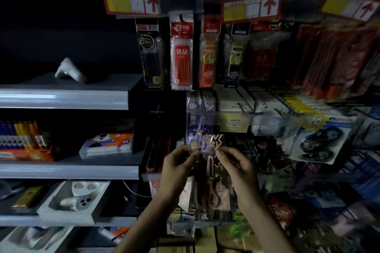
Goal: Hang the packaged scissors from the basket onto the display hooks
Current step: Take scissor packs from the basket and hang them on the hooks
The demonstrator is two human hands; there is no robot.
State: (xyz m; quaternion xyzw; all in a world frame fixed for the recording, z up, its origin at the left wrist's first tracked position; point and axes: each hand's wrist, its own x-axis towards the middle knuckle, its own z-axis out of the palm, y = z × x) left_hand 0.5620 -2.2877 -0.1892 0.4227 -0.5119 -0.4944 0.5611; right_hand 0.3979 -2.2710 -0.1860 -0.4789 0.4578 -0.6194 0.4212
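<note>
My left grip (pixel 177 164) and right grip (pixel 238 165) both pinch top edge of scissors pack (pixel 210 171), held just below purple pack (pixel 195 132) that seems already hung. This pack not yet on hook, I judge. Basket out of view; remainder unknown.

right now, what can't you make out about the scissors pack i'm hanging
1) hook, head view: hidden behind the top of the scissors pack, which the left hand and right hand pinch; whether it is threaded on cannot be told.
2) pack print, head view: too dim and blurred to read.
3) basket: not in view.
4) hanging goods at the right: blurred.
</note>
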